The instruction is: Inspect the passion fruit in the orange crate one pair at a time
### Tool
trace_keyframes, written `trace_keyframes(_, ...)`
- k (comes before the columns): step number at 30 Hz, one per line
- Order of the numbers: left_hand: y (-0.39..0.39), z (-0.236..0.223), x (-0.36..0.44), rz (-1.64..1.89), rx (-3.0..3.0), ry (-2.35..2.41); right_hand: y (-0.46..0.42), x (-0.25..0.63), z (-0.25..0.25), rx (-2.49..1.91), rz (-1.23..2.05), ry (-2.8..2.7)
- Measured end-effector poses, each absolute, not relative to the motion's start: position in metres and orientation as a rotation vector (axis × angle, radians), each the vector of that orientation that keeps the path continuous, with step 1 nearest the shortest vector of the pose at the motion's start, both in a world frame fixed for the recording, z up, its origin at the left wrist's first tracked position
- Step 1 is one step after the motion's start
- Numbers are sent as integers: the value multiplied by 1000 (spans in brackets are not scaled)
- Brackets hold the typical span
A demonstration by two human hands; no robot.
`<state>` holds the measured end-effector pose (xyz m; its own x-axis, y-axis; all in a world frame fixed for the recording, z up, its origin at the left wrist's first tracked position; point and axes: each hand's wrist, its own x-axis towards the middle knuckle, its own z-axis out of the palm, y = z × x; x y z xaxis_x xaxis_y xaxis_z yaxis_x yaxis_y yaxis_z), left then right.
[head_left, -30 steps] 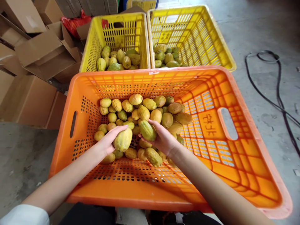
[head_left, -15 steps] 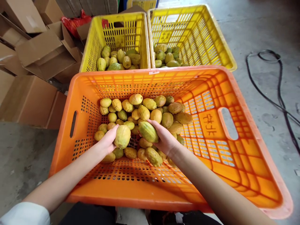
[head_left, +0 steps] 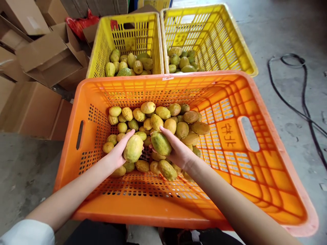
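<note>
Both my hands are inside a big orange crate [head_left: 258,177] that holds a heap of yellow-green fruits [head_left: 155,122]. My left hand [head_left: 118,153] is wrapped around a yellowish fruit [head_left: 133,148], palm up. A greener oval fruit [head_left: 160,143] rests in my right hand [head_left: 178,151], fingers curled along its side. The two held fruits sit side by side just above the heap, a small gap between them.
Two yellow crates stand behind the orange one: the left yellow crate [head_left: 102,51] and the right yellow crate [head_left: 230,41], each with several fruits at the bottom. Cardboard boxes [head_left: 33,68] are stacked at the left. A black cable [head_left: 293,102] lies on the concrete floor at the right.
Both hands stay in place with their fruits. The left hand has turned its fruit slightly, and the right hand has shifted its fingers along the green fruit.
</note>
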<state>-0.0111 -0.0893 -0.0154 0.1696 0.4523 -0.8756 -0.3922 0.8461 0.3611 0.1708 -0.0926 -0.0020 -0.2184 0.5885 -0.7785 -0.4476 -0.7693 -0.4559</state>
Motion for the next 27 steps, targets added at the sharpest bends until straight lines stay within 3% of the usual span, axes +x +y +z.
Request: trace_keyframes(27,-83,-15,-13,650,-25,1196,-88,176,-3,-1347,2066,64)
